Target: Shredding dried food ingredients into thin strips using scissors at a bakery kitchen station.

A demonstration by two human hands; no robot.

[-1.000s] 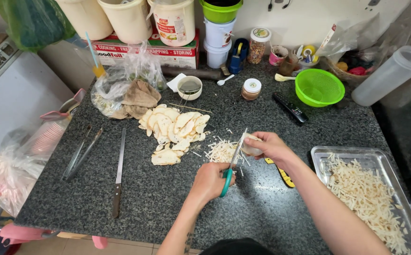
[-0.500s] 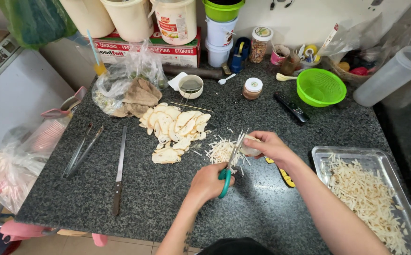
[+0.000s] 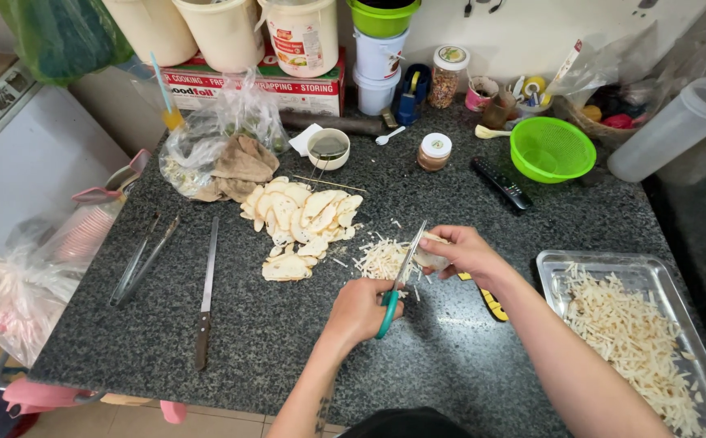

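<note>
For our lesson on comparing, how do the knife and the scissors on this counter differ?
The knife lies flat and untouched on the counter; the scissors are held in the left hand, snipping a pale slice. The knife's handle is dark; the scissors' is green. Both have long metal blades.

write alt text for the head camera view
The left hand works green-handled scissors on a pale slice pinched in the right hand, above a heap of shreds on a granite counter. A metal tray sits right.
</note>
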